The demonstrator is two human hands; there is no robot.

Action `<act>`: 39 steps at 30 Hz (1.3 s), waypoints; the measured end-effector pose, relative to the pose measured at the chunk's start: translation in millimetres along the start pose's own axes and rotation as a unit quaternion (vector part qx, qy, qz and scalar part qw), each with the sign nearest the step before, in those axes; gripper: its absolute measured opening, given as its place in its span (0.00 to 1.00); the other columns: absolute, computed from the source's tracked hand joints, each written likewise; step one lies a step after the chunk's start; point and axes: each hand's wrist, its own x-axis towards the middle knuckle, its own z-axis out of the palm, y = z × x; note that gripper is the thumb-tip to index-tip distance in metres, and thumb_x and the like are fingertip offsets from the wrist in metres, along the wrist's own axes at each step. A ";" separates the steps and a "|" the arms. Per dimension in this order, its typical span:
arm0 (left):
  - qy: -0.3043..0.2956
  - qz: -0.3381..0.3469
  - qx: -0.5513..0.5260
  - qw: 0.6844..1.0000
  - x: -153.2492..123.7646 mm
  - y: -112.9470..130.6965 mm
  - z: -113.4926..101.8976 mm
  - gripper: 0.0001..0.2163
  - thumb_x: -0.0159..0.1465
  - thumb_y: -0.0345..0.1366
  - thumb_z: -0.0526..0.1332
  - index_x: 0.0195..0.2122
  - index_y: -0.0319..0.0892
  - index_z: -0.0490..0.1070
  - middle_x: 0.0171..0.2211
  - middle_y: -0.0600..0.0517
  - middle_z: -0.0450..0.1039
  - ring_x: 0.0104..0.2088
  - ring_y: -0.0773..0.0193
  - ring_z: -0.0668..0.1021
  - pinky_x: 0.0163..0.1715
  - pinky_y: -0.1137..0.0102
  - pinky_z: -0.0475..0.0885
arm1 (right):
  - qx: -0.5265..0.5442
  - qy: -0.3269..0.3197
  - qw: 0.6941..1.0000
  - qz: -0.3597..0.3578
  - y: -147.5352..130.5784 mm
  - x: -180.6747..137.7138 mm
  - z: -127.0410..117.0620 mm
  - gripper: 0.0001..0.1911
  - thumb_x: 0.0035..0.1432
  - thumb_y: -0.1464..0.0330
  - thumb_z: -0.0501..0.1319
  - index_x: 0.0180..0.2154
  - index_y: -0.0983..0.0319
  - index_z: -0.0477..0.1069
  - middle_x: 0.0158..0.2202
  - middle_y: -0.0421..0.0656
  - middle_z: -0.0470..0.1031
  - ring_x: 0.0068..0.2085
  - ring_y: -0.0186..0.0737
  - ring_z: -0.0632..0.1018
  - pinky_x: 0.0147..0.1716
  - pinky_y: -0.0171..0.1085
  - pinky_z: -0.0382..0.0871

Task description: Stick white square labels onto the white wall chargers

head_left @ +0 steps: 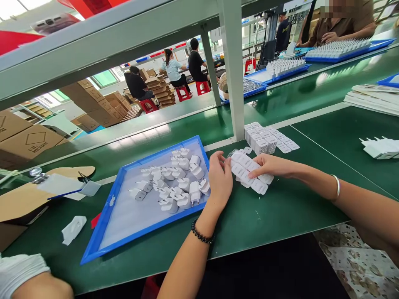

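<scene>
right hand pinches the white label sheets, left hand right at their edge

here we are in the head view, and the label sheets are out front over the green bench, tilted between the two hands. the right hand has them gripped, thumb pressed across the printed face, a silver bangle on that wrist. over to the left hand: fingers curled, tips at the upper left edge of the sheets, though whether they pinch or merely touch, i can't tell. black beads circle that wrist.

just behind the sheets sits a neat label stack, close by the foot of the pale post. and look left! a blue-rimmed tray lies beside the left hand, a crowd of white plug adapters bunched toward its right side, prongs pointing every which way. more white adapters stand well apart at the far right, with a paper pile beyond. across the bench, a person in brown sits behind another loaded tray; bottom left, a co-worker's arm pokes into view.
</scene>
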 end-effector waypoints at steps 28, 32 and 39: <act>-0.219 0.011 -0.087 0.972 -7.4 7.9 5.3 0.12 0.69 0.41 0.61 0.37 0.42 0.82 0.35 0.50 0.82 0.39 0.60 0.78 0.44 0.67 0.71 | 0.023 0.035 0.998 -0.039 1.9 -1.1 18.1 0.16 0.43 0.60 0.76 0.28 0.65 0.79 0.25 0.39 0.77 0.27 0.33 0.72 0.28 0.33 0.62; -0.245 -0.041 -0.137 0.959 -6.9 6.0 6.6 0.21 0.69 0.48 0.58 0.24 0.38 0.74 0.21 0.55 0.67 0.26 0.69 0.66 0.28 0.71 0.59 | 0.036 0.027 0.999 -0.020 1.2 -1.5 18.1 0.18 0.40 0.60 0.78 0.26 0.66 0.78 0.24 0.40 0.78 0.26 0.34 0.74 0.27 0.33 0.64; -0.225 -0.145 -0.223 0.938 -3.6 -1.8 12.3 0.28 0.63 0.60 0.57 0.21 0.38 0.67 0.19 0.56 0.60 0.22 0.71 0.61 0.24 0.72 0.55 | 0.037 0.005 0.999 -0.010 -3.7 -5.9 22.1 0.19 0.40 0.59 0.78 0.28 0.67 0.81 0.26 0.44 0.81 0.27 0.37 0.78 0.28 0.33 0.69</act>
